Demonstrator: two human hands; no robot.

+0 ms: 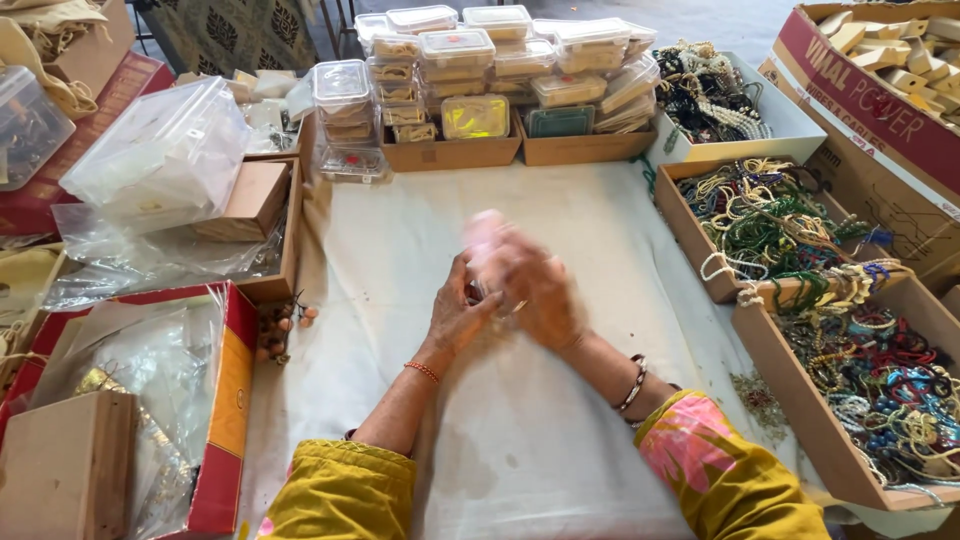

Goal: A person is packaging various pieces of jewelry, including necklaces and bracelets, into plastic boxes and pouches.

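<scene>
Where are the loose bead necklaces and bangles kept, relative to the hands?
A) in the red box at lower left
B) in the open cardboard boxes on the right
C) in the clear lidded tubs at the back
B: the open cardboard boxes along the right edge of the white cloth are heaped with bead necklaces and bangles, right of the hands.
</scene>
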